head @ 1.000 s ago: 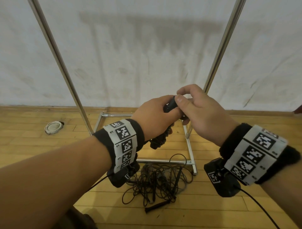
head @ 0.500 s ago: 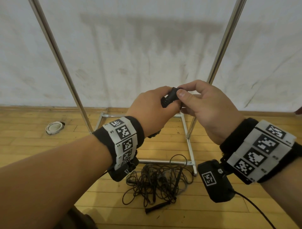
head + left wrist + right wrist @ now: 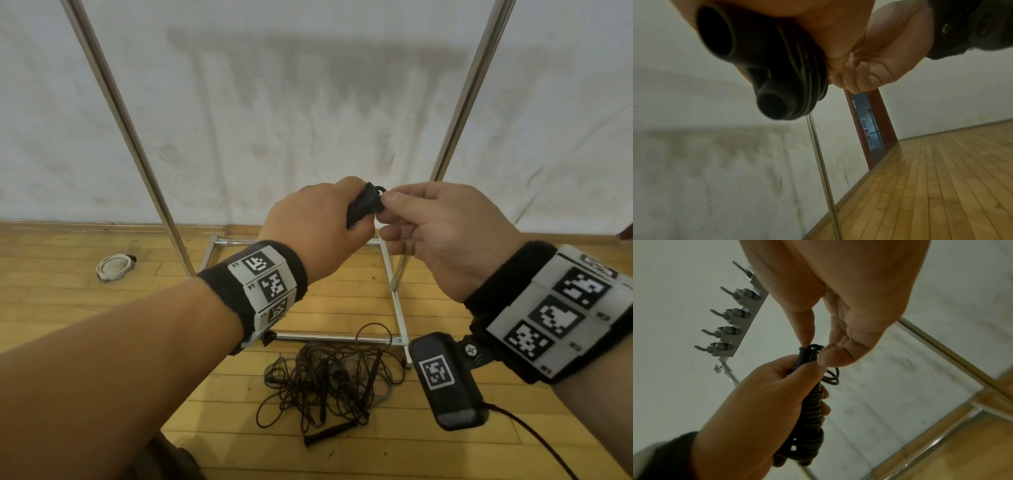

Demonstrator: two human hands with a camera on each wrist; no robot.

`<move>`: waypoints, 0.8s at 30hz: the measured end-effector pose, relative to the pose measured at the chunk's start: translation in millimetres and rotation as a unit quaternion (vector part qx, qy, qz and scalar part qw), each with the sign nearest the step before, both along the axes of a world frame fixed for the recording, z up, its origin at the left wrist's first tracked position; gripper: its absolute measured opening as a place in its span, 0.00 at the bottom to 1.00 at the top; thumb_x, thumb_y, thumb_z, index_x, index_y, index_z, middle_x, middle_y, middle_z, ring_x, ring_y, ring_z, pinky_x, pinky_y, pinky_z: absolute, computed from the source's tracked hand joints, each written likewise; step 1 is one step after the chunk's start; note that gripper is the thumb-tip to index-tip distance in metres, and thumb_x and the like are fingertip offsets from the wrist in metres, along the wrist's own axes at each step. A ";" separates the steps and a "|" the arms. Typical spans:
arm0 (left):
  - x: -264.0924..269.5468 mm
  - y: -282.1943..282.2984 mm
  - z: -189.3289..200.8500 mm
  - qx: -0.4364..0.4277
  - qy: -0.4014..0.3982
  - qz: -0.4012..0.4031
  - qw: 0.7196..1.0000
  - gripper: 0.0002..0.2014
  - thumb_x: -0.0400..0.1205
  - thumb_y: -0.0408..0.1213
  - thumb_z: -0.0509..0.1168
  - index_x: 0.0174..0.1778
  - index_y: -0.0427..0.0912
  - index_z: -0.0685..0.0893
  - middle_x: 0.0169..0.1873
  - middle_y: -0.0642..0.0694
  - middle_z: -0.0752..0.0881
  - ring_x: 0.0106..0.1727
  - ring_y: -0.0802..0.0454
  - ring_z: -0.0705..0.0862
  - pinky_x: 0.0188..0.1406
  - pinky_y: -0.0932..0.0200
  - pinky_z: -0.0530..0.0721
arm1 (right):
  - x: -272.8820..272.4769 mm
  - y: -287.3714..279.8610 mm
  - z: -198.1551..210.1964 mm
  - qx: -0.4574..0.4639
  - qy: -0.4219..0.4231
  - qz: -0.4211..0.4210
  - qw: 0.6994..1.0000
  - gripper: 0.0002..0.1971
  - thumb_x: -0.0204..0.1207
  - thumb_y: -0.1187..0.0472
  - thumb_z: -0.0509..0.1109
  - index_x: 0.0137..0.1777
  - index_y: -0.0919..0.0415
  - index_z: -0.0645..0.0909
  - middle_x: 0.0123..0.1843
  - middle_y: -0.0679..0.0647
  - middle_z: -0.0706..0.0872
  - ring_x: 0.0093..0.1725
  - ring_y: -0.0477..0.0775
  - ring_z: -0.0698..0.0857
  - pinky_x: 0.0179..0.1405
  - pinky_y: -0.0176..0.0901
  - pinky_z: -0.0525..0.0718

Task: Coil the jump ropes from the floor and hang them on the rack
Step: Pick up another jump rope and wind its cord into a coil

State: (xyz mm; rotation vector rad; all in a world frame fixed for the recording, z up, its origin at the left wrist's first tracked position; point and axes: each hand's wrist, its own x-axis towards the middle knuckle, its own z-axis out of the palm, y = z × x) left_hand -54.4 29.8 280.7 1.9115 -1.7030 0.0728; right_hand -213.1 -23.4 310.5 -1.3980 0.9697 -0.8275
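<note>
A coiled jump rope [image 3: 363,205], its cord wound round both handles, is gripped in the left hand [image 3: 315,226]. The cord end at the top is pinched by the right hand [image 3: 442,226]; a second ago that hand was wrapped over the bundle. The wrap seems nearly finished. Tangled ropes [image 3: 329,377] are left on the floor [image 3: 102,325] by the rack [image 3: 394,274] base.

In the head view the left hand [image 3: 318,222] covers most of the coiled jump rope [image 3: 363,205]; only its top end shows. The rack [image 3: 459,113] uprights run off the top edge, so its hooks are out of sight there. The floor tangle of ropes [image 3: 329,380] cannot be counted. The left wrist view blurs the handle ends [image 3: 772,105].
</note>
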 end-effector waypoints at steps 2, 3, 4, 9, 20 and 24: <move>0.9 -1.0 -1.1 -0.004 -0.020 0.006 1.000 0.10 0.86 0.51 0.64 0.61 0.54 0.82 0.34 0.55 0.80 0.32 0.59 0.76 0.27 0.58 0.65 | 1.6 1.9 -0.1 0.044 -0.026 0.000 0.999 0.10 0.83 0.62 0.73 0.60 0.66 0.84 0.44 0.61 0.91 0.33 0.50 0.88 0.30 0.41 0.86; 1.1 -1.5 -1.2 -0.007 -0.028 0.011 1.000 0.11 0.86 0.52 0.64 0.61 0.54 0.81 0.34 0.56 0.79 0.32 0.60 0.75 0.27 0.59 0.64 | 2.2 2.3 0.0 0.061 -0.045 -0.006 0.997 0.10 0.82 0.64 0.73 0.61 0.66 0.84 0.43 0.61 0.91 0.32 0.49 0.88 0.29 0.41 0.84; 1.1 -2.0 -1.1 -0.011 -0.037 0.015 0.999 0.11 0.87 0.52 0.63 0.62 0.54 0.81 0.33 0.56 0.78 0.31 0.61 0.74 0.27 0.59 0.63 | 3.0 2.7 -0.2 0.077 -0.066 -0.014 0.995 0.11 0.82 0.66 0.73 0.62 0.67 0.83 0.42 0.60 0.91 0.32 0.49 0.88 0.29 0.40 0.83; -0.3 -4.7 0.0 -0.022 -0.044 0.021 0.999 0.12 0.87 0.53 0.64 0.63 0.53 0.80 0.32 0.57 0.75 0.30 0.63 0.72 0.26 0.61 0.63 | 11.2 8.8 -3.6 0.130 -0.146 -0.041 0.980 0.14 0.81 0.69 0.73 0.66 0.64 0.82 0.44 0.59 0.89 0.31 0.46 0.85 0.28 0.36 0.79; 18.2 -0.9 -2.8 0.003 0.080 -0.011 0.997 0.08 0.87 0.52 0.66 0.59 0.56 0.80 0.30 0.57 0.82 0.29 0.59 0.81 0.23 0.67 0.68 | 8.5 7.9 15.0 0.116 -0.188 -0.015 0.975 0.12 0.78 0.72 0.68 0.60 0.65 0.81 0.40 0.56 0.79 0.28 0.47 0.75 0.24 0.39 0.70; 22.9 4.4 -0.3 -0.029 0.101 -0.049 0.993 0.14 0.85 0.54 0.68 0.65 0.58 0.79 0.38 0.60 0.84 0.41 0.68 0.83 0.28 0.74 0.72 | -6.8 -8.0 23.8 0.148 -0.192 -0.004 0.970 0.08 0.78 0.69 0.65 0.55 0.61 0.79 0.39 0.54 0.75 0.26 0.47 0.70 0.23 0.38 0.70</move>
